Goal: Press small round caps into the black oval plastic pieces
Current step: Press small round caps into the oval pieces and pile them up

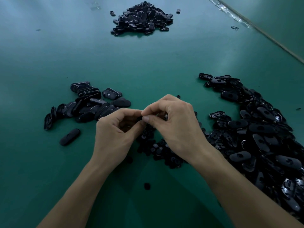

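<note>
Fingertips (145, 118) of the left hand (115, 130) and right hand (174, 124) met, curled narrowly round a small dark piece (139, 118), mostly hidden, above the caps (158, 150). The step went best, I judged, with the cap centred on the hole and the thumb pushing squarely. Heaped at right, the ovals (256, 129) were smooth, rounded black plastic, each pierced. The caps looked small, domed and dull on the green mat (148, 63).

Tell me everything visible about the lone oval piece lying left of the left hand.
The lone oval piece is black, matte-looking plastic, an elongated oval with rounded ends and a shallow mark near its middle. It lies flat on the green table, angled diagonally, apart from the left pile behind it. Nothing touches it but the table.
</note>
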`<state>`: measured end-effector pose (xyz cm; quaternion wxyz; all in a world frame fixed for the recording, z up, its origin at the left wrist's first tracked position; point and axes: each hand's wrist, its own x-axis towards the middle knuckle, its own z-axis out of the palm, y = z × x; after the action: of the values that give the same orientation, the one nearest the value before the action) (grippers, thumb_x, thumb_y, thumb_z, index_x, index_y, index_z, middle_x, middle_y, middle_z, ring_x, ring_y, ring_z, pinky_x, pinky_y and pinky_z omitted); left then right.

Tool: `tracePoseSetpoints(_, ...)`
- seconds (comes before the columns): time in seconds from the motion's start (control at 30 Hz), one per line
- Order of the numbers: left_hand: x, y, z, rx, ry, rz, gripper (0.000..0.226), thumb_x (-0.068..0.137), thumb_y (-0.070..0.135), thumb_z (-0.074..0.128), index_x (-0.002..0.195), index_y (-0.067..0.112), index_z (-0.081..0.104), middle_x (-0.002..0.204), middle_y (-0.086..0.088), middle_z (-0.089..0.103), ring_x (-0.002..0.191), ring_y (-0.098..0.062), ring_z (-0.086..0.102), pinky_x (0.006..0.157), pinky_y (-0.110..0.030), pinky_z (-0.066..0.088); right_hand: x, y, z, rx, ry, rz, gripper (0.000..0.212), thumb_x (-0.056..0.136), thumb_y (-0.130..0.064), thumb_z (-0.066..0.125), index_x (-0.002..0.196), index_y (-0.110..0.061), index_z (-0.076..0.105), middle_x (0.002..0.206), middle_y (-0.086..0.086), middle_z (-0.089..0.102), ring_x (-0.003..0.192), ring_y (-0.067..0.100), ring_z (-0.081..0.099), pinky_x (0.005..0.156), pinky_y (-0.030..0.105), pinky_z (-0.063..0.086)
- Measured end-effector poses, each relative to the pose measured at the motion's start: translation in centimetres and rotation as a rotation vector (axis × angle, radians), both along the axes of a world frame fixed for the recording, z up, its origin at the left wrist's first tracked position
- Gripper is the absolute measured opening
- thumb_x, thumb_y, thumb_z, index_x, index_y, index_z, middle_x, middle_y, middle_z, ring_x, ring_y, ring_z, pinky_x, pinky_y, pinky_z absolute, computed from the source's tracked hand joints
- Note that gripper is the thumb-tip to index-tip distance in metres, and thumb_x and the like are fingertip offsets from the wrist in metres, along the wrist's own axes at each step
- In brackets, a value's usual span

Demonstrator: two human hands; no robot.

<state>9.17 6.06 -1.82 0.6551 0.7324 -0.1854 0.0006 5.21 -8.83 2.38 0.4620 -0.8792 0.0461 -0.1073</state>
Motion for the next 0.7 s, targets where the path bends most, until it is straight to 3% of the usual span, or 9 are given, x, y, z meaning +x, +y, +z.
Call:
tracePoseSetpoints(0.17, 0.13, 0.13, -0.14, 0.013, -0.002, 0.005, 0.02, 0.081, 0.009, 0.077, 0.094, 0.024, 0.073, 0.087, 0.009, 0.077, 0.078, -0.009, 0.073, 0.073, -0.019, 0.057, 0.08, 0.09, -0.03, 0.002, -0.008, -0.001, 0.01, 0.085, -0.014, 0.078, 0.09, -0.022, 0.079, 0.084, -0.007, 0.068, 0.078, 0.003, 0.062, 0.072, 0.009, 0.044)
tracePoseSetpoints(0.33, 0.12, -0.05, -0.14, -0.005, 0.005, 0.004, 0.026, 0.081, 0.001, 0.077, 0.093, 0.024, 0.073, 0.088, 0.009, 0.077, 0.079, -0.008, 0.074, 0.074, -0.017, 0.056, -0.08, 0.15, -0.19, 0.033, -0.01, -0.017, 0.01, 0.087, -0.008, 0.075, 0.091, -0.017, 0.079, 0.076, -0.01, 0.072, 0.073, -0.004, 0.066, 0.065, 0.002, 0.044)
tracePoseSetpoints(0.7, 0.11, -0.03, -0.01, -0.033, 0.02, -0.006, 0.026, 0.081, -0.001, 0.076, 0.094, 0.021, 0.073, 0.09, 0.008, 0.078, 0.08, -0.009, 0.074, 0.075, -0.018, 0.057, -0.15, 0.11, 0.04, -0.023, 0.04, -0.019, 0.015, 0.091, -0.009, 0.067, 0.094, -0.02, 0.076, 0.08, -0.008, 0.072, 0.07, 0.0, 0.066, 0.062, 0.01, 0.053)
